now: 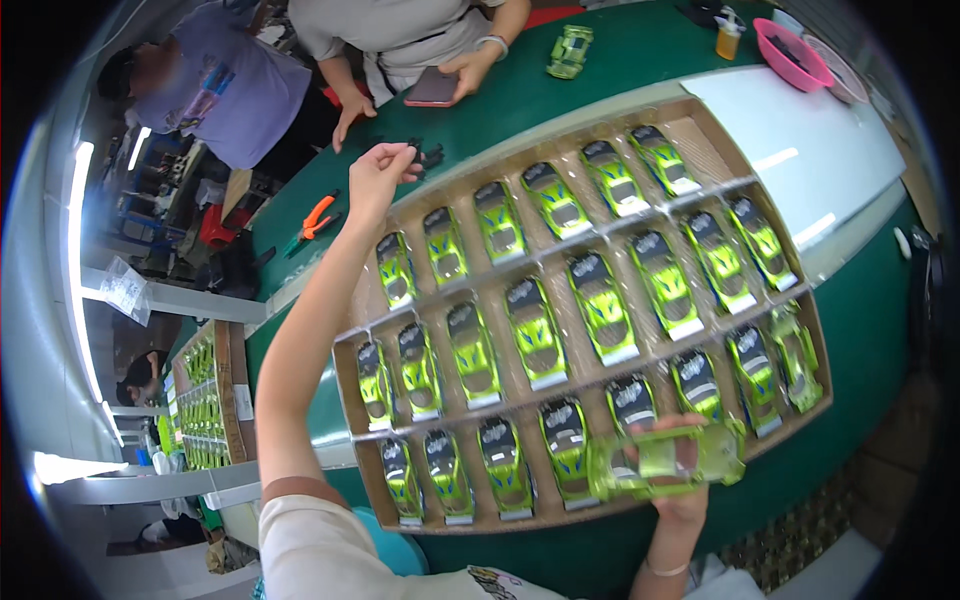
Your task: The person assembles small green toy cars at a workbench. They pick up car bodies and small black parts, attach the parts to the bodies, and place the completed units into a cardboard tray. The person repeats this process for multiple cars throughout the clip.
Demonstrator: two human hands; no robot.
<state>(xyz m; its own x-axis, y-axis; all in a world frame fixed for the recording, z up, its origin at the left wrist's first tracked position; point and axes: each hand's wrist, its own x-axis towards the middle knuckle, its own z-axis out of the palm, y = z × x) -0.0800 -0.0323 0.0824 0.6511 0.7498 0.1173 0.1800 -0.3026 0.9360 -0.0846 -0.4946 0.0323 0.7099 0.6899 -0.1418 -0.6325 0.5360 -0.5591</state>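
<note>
My left hand (pixel 378 172) reaches over the far left edge of the cardboard tray (pixel 712 118), thumb and fingers pinched on a small black part (pixel 416 150). More small black parts (pixel 433 157) lie on the green table right beside those fingertips. In my right hand (pixel 683 503), low over the tray's near right side, is a translucent green toy car body shell (pixel 718 452), held sideways. Beneath it, the tray holds rows of green toy car bodies (pixel 538 335) with black hoods. One plain green shell (pixel 797 358) without black sits at the tray's right end.
Orange-handled pliers (pixel 316 218) lie left of the tray. Across the table a person holds a phone (pixel 433 88); another person stands farther left. A green car shell (pixel 570 52), an amber bottle (pixel 728 40) and a pink basin (pixel 792 58) stand at the back.
</note>
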